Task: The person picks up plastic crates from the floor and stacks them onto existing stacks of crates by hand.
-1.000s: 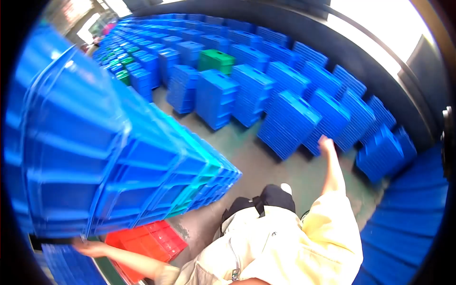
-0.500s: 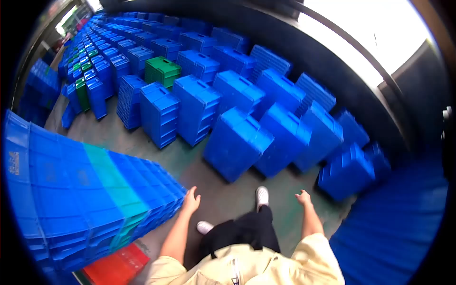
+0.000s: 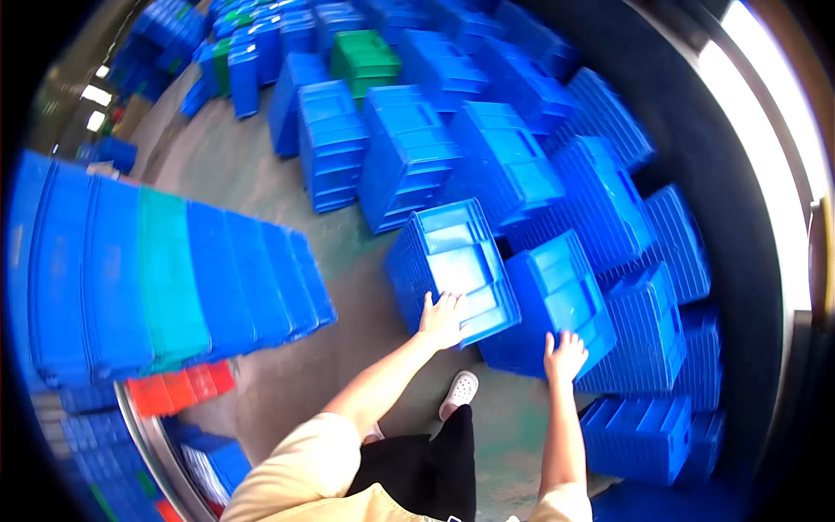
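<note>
Item, left hand (image 3: 444, 320): open, fingers spread and loosely bent, laid at the lower edge of the first blue crate (image 3: 457, 230), centre of frame; no closed grip visible. Item, right hand (image 3: 567, 355): open, fingers parted, at the lower part of the second blue crate (image 3: 557, 270), just right of centre; whether it bears on the crate cannot be told. Both crates stand tilted in view, side by side. Step in hand, as judged: placing the hands on the pair. Any lift from here would call for fingers hooked firmly at a rim or side, and room past the neighbouring crates. Also listed: one green crate (image 3: 364, 59), upper centre; one tall stack (image 3: 235, 270), left of frame, blue with a teal band (image 3: 170, 278); red crates (image 3: 183, 389), lower left; one pale shoe (image 3: 459, 390), below the first crate.
</note>
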`<state>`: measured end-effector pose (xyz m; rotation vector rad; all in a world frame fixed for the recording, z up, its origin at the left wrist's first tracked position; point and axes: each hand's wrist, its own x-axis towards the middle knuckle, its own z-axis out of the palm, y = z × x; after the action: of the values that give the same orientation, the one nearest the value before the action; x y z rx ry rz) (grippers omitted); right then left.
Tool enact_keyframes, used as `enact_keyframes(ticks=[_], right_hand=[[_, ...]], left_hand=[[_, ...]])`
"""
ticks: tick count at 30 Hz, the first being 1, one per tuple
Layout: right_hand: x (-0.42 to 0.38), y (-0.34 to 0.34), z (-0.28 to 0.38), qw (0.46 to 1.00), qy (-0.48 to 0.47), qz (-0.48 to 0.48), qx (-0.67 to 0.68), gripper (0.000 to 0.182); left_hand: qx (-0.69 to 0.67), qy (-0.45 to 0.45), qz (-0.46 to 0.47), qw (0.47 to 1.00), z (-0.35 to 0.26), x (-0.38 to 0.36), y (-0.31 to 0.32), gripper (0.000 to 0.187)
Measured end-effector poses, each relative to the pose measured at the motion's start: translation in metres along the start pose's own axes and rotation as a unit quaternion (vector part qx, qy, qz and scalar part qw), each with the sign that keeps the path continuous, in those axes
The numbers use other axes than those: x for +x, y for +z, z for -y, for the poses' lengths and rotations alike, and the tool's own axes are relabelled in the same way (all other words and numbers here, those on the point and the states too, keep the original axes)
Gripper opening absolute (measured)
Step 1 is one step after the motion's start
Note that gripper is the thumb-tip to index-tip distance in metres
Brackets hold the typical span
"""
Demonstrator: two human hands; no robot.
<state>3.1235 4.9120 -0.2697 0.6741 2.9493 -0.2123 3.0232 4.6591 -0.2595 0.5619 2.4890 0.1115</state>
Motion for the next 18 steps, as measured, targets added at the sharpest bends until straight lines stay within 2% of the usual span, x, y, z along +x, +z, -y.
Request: enact_keyframes(ticks=[1, 2, 3, 4, 5, 6, 7, 8, 10, 11, 12, 13, 15, 16, 17, 18], right_hand=[[-0.011, 0.017, -0.006, 0.999, -0.050, 0.003, 0.002, 0.030], [-0.023, 0.017, -0.001, 0.996, -0.042, 0.076, 0.024, 0.031], [-0.037, 0.022, 0.003, 0.996, -0.063, -0.025, 0.049, 0.042], [-0.044, 0.009, 0.019, 0.999, -0.030, -0.019, -0.024, 0.068], [-0.049, 0.017, 0.025, 1.000, -0.006, -0.008, -0.016, 0.077], [-0.055, 0.033, 0.030, 1.000, 0.020, 0.000, -0.009, 0.086], [-0.058, 0.053, 0.033, 0.998, 0.028, 0.056, 0.003, 0.096], [-0.057, 0.035, 0.053, 0.988, 0.026, 0.149, 0.039, 0.087], [-0.062, 0.050, 0.071, 0.941, -0.014, 0.264, 0.212, 0.066], [-0.074, 0.066, 0.074, 0.956, -0.048, 0.171, 0.233, 0.048], [-0.079, 0.070, 0.075, 0.948, -0.039, 0.214, 0.234, 0.047], [-0.087, 0.068, 0.074, 0.948, -0.045, 0.217, 0.230, 0.046], [-0.100, 0.055, 0.078, 0.944, -0.063, 0.210, 0.247, 0.046], [-0.108, 0.054, 0.073, 0.952, -0.085, 0.165, 0.242, 0.049], [-0.114, 0.046, 0.072, 0.952, -0.102, 0.164, 0.237, 0.052], [-0.119, 0.035, 0.073, 0.948, -0.109, 0.177, 0.241, 0.050]], left_hand=[[0.006, -0.051, 0.034, 0.998, 0.001, -0.009, -0.015, 0.074], [-0.002, -0.108, 0.041, 0.993, 0.011, -0.020, -0.025, 0.076], [-0.092, -0.181, 0.013, 0.979, 0.029, -0.022, -0.021, 0.077], [-0.180, -0.251, -0.017, 0.951, 0.052, -0.023, -0.007, 0.079], [-0.241, -0.279, -0.096, 0.925, 0.071, -0.026, 0.007, 0.079], [-0.231, -0.319, -0.150, 0.907, 0.087, -0.025, 0.024, 0.080], [-0.224, -0.379, -0.169, 0.882, 0.098, -0.027, 0.026, 0.079], [-0.217, -0.439, -0.185, 0.852, 0.110, -0.030, 0.029, 0.078], [-0.235, -0.472, -0.174, 0.832, 0.142, -0.044, 0.036, 0.072], [-0.248, -0.486, -0.161, 0.822, 0.152, -0.060, 0.046, 0.068], [-0.235, -0.488, -0.173, 0.823, 0.158, -0.080, 0.062, 0.064], [-0.264, -0.484, -0.184, 0.814, 0.158, -0.109, 0.072, 0.062], [-0.306, -0.473, -0.220, 0.797, 0.161, -0.178, 0.107, 0.055], [-0.322, -0.485, -0.223, 0.782, 0.162, -0.216, 0.131, 0.055], [-0.337, -0.503, -0.221, 0.765, 0.160, -0.256, 0.148, 0.057], [-0.331, -0.511, -0.261, 0.750, 0.157, -0.293, 0.179, 0.059]])
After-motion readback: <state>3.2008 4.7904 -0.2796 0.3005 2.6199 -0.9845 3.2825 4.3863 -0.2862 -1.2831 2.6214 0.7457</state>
